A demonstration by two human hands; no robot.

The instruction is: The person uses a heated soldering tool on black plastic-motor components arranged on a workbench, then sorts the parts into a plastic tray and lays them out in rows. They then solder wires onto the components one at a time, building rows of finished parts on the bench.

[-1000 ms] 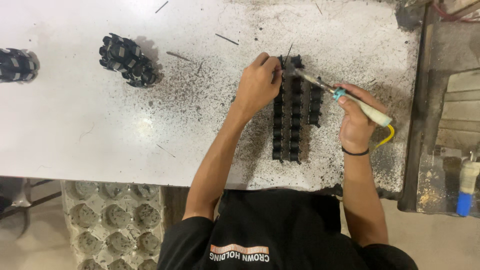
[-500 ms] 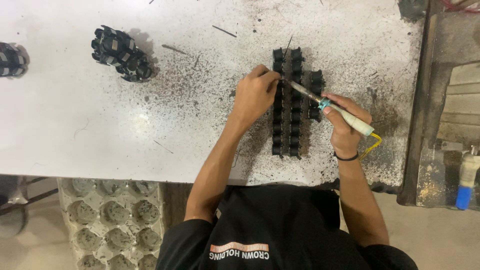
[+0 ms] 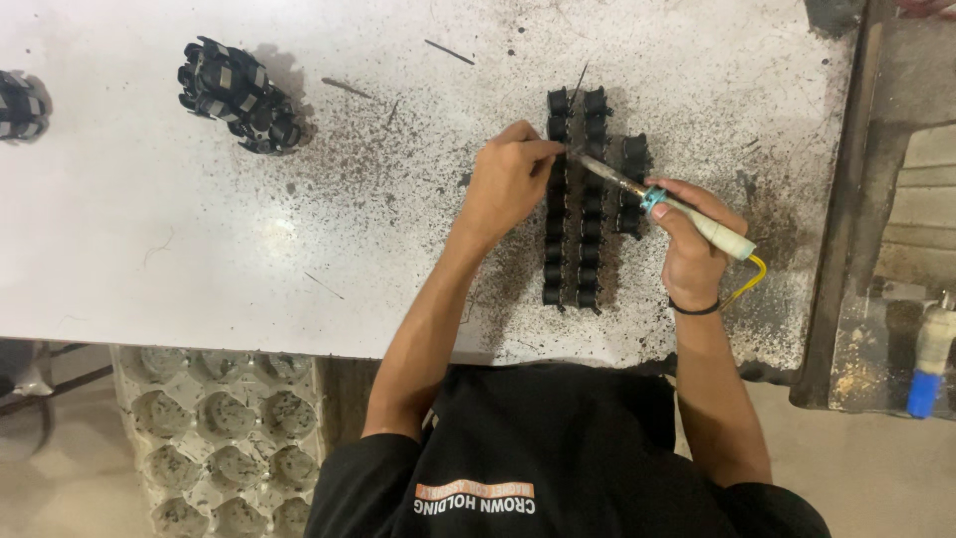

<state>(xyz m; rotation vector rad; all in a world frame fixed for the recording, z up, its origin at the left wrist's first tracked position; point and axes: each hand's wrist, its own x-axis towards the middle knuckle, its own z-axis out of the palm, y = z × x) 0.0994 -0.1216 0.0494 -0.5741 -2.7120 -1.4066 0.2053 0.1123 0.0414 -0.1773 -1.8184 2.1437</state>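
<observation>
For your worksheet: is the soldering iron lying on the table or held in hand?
Held: the right hand grips the soldering iron handle.

soldering iron (image 3: 665, 204) tip: moved up | now beside left hand (image 3: 508, 179) fingertips

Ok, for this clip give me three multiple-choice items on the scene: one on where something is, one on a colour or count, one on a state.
1. Where does the tip of the soldering iron point?
A. at the rows of small black parts
B. at the egg tray under the table
C. at the bundle top left

2. What colour is the cord at the iron's rear end?
A. red
B. yellow
C. white

3. What is the left hand doing?
A. hanging off the table edge
B. lifting the bundle
C. resting fingertips on the black parts

Answers: 1 A, the metal tip lies over the black parts near the left fingertips. 2 B, a yellow cord loops out behind the right hand. 3 C, its fingers touch the top of the rows.
</observation>
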